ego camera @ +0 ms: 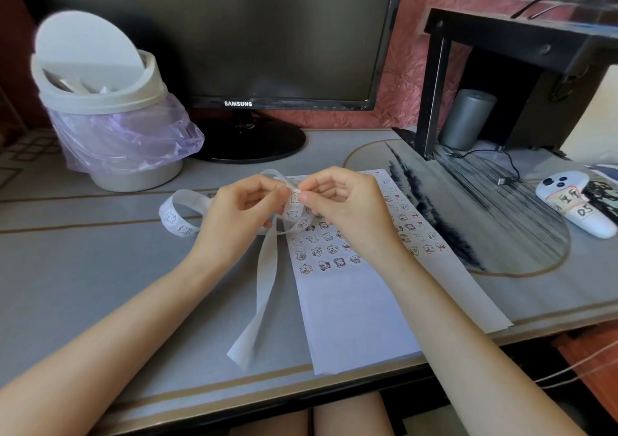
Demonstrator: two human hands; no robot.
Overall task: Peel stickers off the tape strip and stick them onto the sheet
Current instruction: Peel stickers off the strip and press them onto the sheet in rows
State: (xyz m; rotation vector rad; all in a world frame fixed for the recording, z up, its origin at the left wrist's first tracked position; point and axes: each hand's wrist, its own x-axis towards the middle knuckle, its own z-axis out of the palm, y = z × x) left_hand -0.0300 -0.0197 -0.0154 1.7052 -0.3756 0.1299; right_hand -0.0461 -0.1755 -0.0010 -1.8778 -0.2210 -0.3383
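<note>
Both hands, the left hand [242, 201] and right hand [341, 201], pinch the tape strip [267, 278] with curled fingers above the sheet [347, 308].

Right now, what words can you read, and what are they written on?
"SAMSUNG": bottom edge of the monitor.
"DS": handwritten on the paper label on the white controller; could be "D5".
Writing above it on that label: too blurred to read.
Stickers on the sheet and tape strip: pictures, any words too small.
</note>
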